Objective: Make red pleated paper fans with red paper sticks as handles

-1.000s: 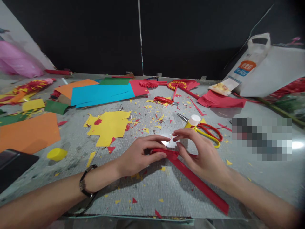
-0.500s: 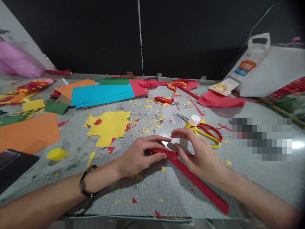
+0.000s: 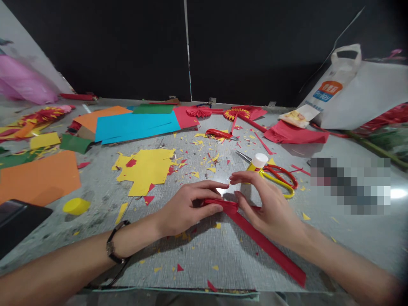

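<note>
A paper strip [image 3: 270, 250] is running from the left hand [image 3: 186, 207] toward the near edge of the tabletop [image 3: 153, 250], passing before the right hand [image 3: 270, 206]. Behind the right hand, a glue stick [image 3: 259, 160] is standing beside scissors [image 3: 245, 157]; behind the left, a loose sheet [image 3: 153, 165] is lying before overlapping sheets [image 3: 137, 126].

A narrow black bracelet [image 3: 110, 238] with a small greyish piece [image 3: 110, 247] circles the left wrist [image 3: 137, 236], lower left of the frame; left hand [image 3: 185, 208], right hand [image 3: 270, 204] and both forearms [image 3: 68, 263] are bare
</note>
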